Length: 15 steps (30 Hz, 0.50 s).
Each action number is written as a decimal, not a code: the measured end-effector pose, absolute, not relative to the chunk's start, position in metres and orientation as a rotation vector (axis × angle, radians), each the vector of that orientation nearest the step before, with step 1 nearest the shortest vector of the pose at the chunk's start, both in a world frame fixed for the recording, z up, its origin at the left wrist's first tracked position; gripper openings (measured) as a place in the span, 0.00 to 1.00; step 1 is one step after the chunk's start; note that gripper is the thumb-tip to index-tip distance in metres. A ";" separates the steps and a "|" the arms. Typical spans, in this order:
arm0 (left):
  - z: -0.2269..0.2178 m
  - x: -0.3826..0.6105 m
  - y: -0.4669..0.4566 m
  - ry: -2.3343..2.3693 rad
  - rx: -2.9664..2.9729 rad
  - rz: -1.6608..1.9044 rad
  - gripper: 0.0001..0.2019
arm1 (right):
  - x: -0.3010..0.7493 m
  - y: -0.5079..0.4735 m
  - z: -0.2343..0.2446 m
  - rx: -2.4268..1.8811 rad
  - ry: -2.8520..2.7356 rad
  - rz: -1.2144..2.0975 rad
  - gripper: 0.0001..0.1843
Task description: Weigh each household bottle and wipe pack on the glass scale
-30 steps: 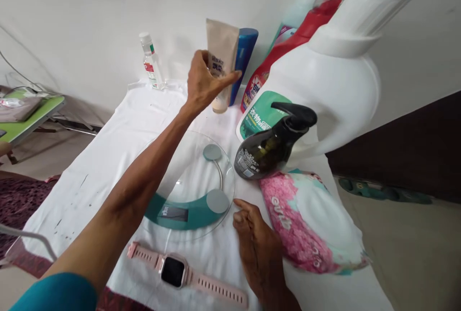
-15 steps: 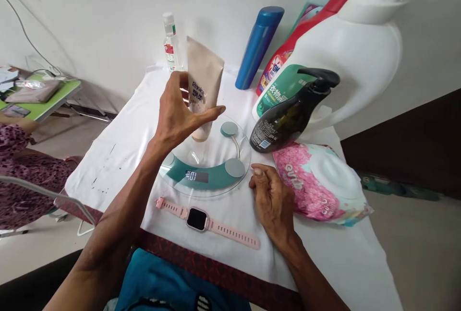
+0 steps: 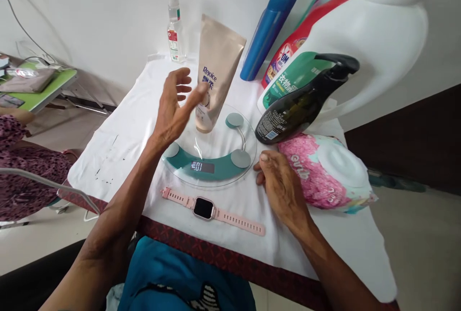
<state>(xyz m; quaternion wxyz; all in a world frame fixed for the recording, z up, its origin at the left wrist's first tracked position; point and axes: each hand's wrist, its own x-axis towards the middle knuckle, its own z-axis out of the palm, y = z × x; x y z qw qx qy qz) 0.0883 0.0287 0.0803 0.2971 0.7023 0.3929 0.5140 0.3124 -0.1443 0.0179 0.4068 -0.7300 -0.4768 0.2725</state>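
A beige tube stands cap-down on the round glass scale, whose display is lit. My left hand hovers just left of the tube, fingers spread and blurred, holding nothing. Curled loosely, my right hand rests on the white cloth at the scale's right edge, beside the pink wipes pack. A pink smartwatch lies flat in front of the scale.
Behind the scale stand a small clear bottle, a blue cylinder bottle, a red detergent bottle, a large white jug and a dark pump bottle. A green side table sits far left. The table's front edge is close to my body.
My left hand carried the beige tube from the back of the table onto the scale, then let go and opened. The right hand stayed by the scale.
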 end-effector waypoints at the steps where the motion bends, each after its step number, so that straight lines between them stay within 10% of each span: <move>1: 0.076 0.083 0.032 1.082 1.838 1.384 0.35 | 0.311 -0.142 0.018 -1.843 -1.202 0.669 0.36; 15: 0.032 0.049 0.051 1.428 1.776 1.590 0.29 | 0.315 -0.128 -0.006 -1.786 -1.137 0.537 0.32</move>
